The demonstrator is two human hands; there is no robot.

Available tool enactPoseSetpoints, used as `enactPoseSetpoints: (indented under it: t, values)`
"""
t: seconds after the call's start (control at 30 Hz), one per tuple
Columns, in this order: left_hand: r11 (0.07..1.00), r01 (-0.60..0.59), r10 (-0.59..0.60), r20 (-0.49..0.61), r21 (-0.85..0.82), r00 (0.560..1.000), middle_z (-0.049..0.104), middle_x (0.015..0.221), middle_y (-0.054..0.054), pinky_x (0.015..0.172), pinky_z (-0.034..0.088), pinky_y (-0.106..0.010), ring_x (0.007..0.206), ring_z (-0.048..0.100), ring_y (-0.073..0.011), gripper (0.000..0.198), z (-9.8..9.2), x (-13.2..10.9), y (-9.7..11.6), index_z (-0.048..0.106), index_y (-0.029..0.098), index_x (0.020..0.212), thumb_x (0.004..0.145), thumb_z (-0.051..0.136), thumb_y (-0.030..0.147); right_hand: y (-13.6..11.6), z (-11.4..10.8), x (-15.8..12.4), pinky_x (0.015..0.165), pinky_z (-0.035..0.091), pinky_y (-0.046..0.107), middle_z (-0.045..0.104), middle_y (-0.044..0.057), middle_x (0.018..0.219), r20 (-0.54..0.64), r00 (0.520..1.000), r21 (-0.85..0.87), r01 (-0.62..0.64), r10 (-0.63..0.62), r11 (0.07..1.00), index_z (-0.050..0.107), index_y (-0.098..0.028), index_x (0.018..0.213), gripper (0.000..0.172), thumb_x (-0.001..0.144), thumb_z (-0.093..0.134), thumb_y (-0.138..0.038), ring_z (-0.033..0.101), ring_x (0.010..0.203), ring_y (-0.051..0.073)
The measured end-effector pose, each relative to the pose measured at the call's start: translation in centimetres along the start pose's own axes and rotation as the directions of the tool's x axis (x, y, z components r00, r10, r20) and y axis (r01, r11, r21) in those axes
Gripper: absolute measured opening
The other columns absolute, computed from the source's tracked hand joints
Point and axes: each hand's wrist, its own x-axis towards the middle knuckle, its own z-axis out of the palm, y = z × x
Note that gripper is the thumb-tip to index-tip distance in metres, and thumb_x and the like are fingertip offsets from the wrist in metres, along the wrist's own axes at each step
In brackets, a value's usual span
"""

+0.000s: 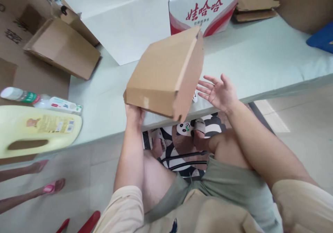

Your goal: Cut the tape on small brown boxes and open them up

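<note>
A brown cardboard box [158, 66], closed and tilted, is held up over the front edge of the table. My left hand [134, 114] grips it from below at its near left corner; most of those fingers are hidden under the box. To the right of the box, my right hand [218, 91] is open, palm turned up and fingers spread, apart from the cardboard. Part of a small white item with dark marks [195, 97] shows between the box and my right fingertips.
On the pale-green covered table [260, 59] stand a white carton with red print [203, 13], another brown box [63, 47], a clear bottle [28, 97] and a large yellow jug [39, 129]. Flat cardboard [256, 2] lies far right, near a blue object [321, 39]. Another person's feet [49, 188] are at lower left.
</note>
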Motion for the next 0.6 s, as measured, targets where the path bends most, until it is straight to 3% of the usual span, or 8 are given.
enactPoseSetpoints:
  t: [0.1, 0.17, 0.27, 0.33, 0.43, 0.5, 0.6]
  values:
    - [0.981, -0.151, 0.149, 0.023, 0.120, 0.989, 0.074, 0.126, -0.005, 0.105, 0.057, -0.039, 0.123, 0.069, -0.0275, 0.053, -1.2, 0.1, -1.1, 0.073, 0.031, 0.121, 0.077, 0.078, 0.060, -0.5, 1.0, -0.7, 0.085, 0.064, 0.043, 0.074, 0.008, 0.115, 0.027, 0.997, 0.112, -0.076, 0.073, 0.991, 0.062, -0.028, 0.110, 0.069, 0.074, 0.053, -0.087, 0.071, 0.107, 0.027]
    - [0.915, -0.286, 0.253, 0.147, 0.285, 0.956, 0.071, 0.134, -0.006, 0.116, 0.049, -0.041, 0.132, 0.064, -0.0264, 0.046, -2.0, -0.2, -1.3, 0.075, 0.031, 0.124, 0.083, 0.075, 0.051, -0.4, 1.5, -0.7, 0.082, 0.064, 0.040, 0.075, 0.006, 0.110, 0.017, 0.996, 0.105, -0.091, 0.090, 0.990, 0.062, -0.029, 0.108, 0.061, 0.075, 0.061, -0.080, 0.072, 0.101, 0.025]
    - [0.770, -0.437, 0.308, 0.329, 0.466, 0.893, 0.067, 0.141, -0.008, 0.120, 0.045, -0.042, 0.134, 0.062, -0.0241, 0.037, -2.9, -0.8, -1.0, 0.075, 0.028, 0.125, 0.090, 0.066, 0.037, -0.1, 1.7, -0.3, 0.083, 0.063, 0.037, 0.075, 0.002, 0.108, -0.064, 0.995, 0.054, -0.076, 0.079, 0.996, 0.063, -0.029, 0.106, 0.039, 0.076, 0.074, -0.052, 0.071, 0.098, 0.022]
    - [0.697, -0.475, 0.273, 0.413, 0.538, 0.869, 0.066, 0.144, -0.009, 0.119, 0.046, -0.044, 0.134, 0.062, -0.0243, 0.036, -3.2, -1.2, -0.6, 0.075, 0.028, 0.125, 0.091, 0.064, 0.031, 0.1, 1.7, -0.1, 0.086, 0.063, 0.038, 0.076, 0.002, 0.106, -0.116, 0.988, 0.026, -0.104, 0.106, 0.994, 0.065, -0.028, 0.101, 0.028, 0.075, 0.074, -0.037, 0.072, 0.096, 0.022]
    - [0.638, -0.480, 0.157, 0.509, 0.601, 0.846, 0.066, 0.143, -0.010, 0.120, 0.043, -0.051, 0.139, 0.057, -0.0283, 0.037, -3.3, -1.4, -0.2, 0.076, 0.026, 0.123, 0.088, 0.064, 0.025, 0.1, 1.8, -0.2, 0.087, 0.064, 0.043, 0.077, 0.006, 0.098, -0.195, 0.950, -0.015, -0.250, 0.242, 0.968, 0.067, -0.022, 0.094, 0.018, 0.077, 0.070, -0.026, 0.072, 0.088, 0.024]
    - [0.669, -0.433, 0.061, 0.536, 0.604, 0.842, 0.064, 0.146, -0.010, 0.122, 0.040, -0.055, 0.144, 0.052, -0.0309, 0.040, -3.6, -1.2, -0.2, 0.076, 0.026, 0.124, 0.086, 0.063, 0.024, 0.1, 1.8, -0.1, 0.087, 0.064, 0.044, 0.077, 0.008, 0.095, -0.240, 0.921, -0.017, -0.321, 0.308, 0.947, 0.069, -0.019, 0.093, 0.016, 0.077, 0.068, -0.023, 0.072, 0.084, 0.024]
    - [0.820, -0.268, -0.080, 0.564, 0.506, 0.822, 0.056, 0.154, -0.007, 0.126, 0.034, -0.056, 0.151, 0.043, -0.0333, 0.041, -4.3, -0.7, -0.3, 0.077, 0.028, 0.122, 0.083, 0.062, 0.027, 0.0, 1.5, 0.0, 0.090, 0.064, 0.047, 0.078, 0.008, 0.093, -0.264, 0.919, 0.019, -0.299, 0.294, 0.954, 0.069, -0.019, 0.093, 0.018, 0.075, 0.068, -0.023, 0.074, 0.087, 0.026]
